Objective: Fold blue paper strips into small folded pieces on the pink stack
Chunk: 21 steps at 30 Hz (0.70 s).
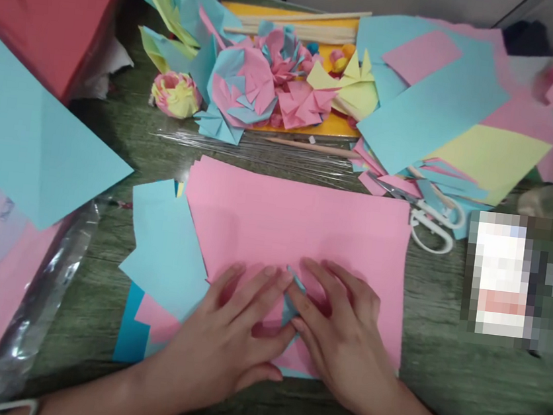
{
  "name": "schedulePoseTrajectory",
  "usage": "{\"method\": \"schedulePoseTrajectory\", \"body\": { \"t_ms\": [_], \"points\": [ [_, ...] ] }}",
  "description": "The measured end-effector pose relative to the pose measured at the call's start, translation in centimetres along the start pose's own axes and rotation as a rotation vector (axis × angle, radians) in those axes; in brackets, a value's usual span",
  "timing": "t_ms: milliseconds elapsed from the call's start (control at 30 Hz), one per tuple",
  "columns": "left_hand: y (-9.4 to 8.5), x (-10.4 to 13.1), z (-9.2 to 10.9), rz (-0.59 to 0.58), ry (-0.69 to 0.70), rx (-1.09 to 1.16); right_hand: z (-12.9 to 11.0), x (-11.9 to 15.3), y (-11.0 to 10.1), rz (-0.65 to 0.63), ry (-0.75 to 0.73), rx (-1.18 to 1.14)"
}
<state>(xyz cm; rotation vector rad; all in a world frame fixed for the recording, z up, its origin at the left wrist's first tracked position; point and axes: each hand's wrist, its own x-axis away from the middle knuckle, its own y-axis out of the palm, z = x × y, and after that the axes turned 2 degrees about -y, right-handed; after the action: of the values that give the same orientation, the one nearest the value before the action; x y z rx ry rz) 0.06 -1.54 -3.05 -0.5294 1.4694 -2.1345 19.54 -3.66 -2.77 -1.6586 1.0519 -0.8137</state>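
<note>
A small folded piece of light blue paper (pixel 289 310) lies on a stack of pink paper sheets (pixel 299 223). My left hand (pixel 238 323) comes from the left, its thumb and index finger curled around the folded piece and its other fingertips resting on the pink sheet. From the other side, my right hand (pixel 343 322) presses on the piece with index finger and thumb, the remaining fingers bent over the pink sheet. Most of the small blue piece is hidden under the fingers. Loose light blue paper (pixel 167 242) lies beside my left hand.
Folded paper flowers (pixel 245 84) crowd the back on a yellow sheet, with thin wires (pixel 262 154) before them. White-handled scissors (pixel 435 215) lie right of the stack, near cut blue sheets (pixel 431 118). A blurred-out device (pixel 501 273) sits right; a plastic paper packet (pixel 17 331) lies left.
</note>
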Motion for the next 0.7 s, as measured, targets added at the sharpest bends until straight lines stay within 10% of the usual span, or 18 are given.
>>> {"method": "schedulePoseTrajectory", "body": {
  "t_ms": [700],
  "points": [
    [0.14, 0.20, -0.31, 0.086, 0.051, 0.033, -0.16, 0.30, 0.26, 0.042, -0.042, 0.018]
  ]
}}
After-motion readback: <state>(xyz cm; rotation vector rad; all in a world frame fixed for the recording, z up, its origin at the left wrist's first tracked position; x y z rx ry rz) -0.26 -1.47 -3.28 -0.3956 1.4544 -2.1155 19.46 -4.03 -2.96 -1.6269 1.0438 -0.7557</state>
